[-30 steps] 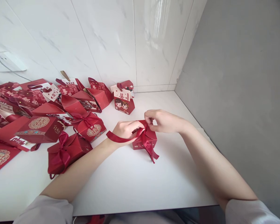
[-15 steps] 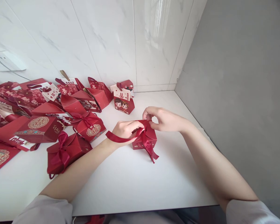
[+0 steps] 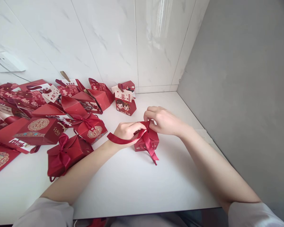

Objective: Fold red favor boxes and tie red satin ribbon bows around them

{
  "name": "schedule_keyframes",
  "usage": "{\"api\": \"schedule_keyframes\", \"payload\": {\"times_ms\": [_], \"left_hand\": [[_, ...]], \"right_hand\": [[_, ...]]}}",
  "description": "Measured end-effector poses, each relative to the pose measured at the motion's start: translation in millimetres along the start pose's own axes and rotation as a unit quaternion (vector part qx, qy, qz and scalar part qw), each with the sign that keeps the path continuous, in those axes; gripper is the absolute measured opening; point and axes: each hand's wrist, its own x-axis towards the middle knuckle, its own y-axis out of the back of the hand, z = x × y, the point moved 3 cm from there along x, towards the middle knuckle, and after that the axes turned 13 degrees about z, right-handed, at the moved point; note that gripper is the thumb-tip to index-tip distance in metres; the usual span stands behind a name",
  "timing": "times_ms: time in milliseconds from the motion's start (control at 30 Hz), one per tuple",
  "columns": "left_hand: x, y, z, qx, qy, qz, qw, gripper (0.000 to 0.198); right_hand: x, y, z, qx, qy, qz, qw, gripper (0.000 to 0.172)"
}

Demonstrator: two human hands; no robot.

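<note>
A small red gift box (image 3: 153, 137) stands on the white table in front of me, with a twisted red cord at its front. Over its top runs a red satin ribbon (image 3: 148, 143); one tail hangs down the front and the other loops out left across my wrist. My left hand (image 3: 127, 130) is closed on the ribbon at the box's left side, thumb and fingers near the crossing. At the top right, my right hand (image 3: 161, 119) pinches the ribbon close to the same crossing. The fingers hide part of the crossing, so its form is unclear.
Many red boxes and bags crowd the left of the white table (image 3: 137, 189), among them a bow-tied box (image 3: 72, 154) beside my left forearm. A box with cartoon figures (image 3: 125, 102) stands by the tiled wall. A grey wall (image 3: 241, 94) bounds the right.
My right hand has shifted slightly left and its fingers have closed in on the ribbon at the crossing. The front ribbon tail now hangs straighter. My left hand has stayed put.
</note>
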Motion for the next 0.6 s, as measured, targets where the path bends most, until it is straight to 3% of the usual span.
{"api": "schedule_keyframes", "payload": {"times_ms": [167,367,500,600], "left_hand": [[0,-0.2,0,-0.006,-0.003,0.001,1.000,0.009],[-2,-0.8,-3,-0.010,0.006,-0.005,1.000,0.008],[-3,-1.0,-5,-0.016,0.002,-0.002,1.000,0.009],[-4,-1.3,-6,-0.019,-0.002,-0.002,1.000,0.010]], "right_hand": [[-4,2,4,0.055,-0.011,-0.065,0.996,0.016],[-4,10,14,-0.091,-0.039,-0.039,0.994,0.019],[-6,17,32,-0.224,-0.101,-0.013,0.969,0.025],[-8,21,39,-0.150,-0.125,0.000,0.981,0.026]]}}
